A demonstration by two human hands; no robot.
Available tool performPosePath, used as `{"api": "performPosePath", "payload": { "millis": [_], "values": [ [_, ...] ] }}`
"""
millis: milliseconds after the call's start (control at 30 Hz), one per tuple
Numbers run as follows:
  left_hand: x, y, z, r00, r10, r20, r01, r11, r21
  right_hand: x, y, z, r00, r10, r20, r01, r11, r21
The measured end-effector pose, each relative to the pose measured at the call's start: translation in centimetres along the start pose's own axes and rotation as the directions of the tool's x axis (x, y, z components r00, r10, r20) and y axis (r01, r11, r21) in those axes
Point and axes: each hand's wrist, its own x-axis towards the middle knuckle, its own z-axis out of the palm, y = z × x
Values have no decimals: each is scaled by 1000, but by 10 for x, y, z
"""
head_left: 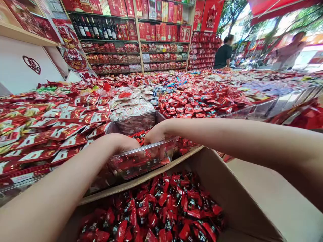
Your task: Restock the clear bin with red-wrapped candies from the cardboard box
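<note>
Both my hands reach into a clear plastic bin with red-and-black wrapped candies in it. My left hand dips in over the front wall, its fingers blurred behind the plastic. Beside it my right hand points down among the candies, with its fingertips hidden. Whether either hand grips any candy does not show. Just below the bin, an open cardboard box holds a heap of the same red-and-black candies.
White patterned packets fill the compartment behind the bin. Red-and-white packets lie to the left, red wrapped sweets to the right. Shelves with bottles and red boxes stand at the back. Two people are in the distance.
</note>
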Motion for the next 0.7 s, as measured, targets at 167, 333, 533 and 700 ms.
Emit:
{"api": "performPosePath", "payload": {
  "millis": [167,333,533,700],
  "values": [
    [8,-4,0,988,-72,134,87,991,-106,2,2,1,999,-37,29,33,992,122],
    [8,-4,2,980,-67,189,105,974,-201,7,4,2,999,-37,22,33,990,140],
    [8,-5,0,976,-54,211,100,971,-215,6,2,4,997,-55,-46,60,993,103],
    [7,-5,-1,997,-67,24,70,990,-124,7,-3,-1,992,-14,-123,-12,978,-209]
  ]
}}
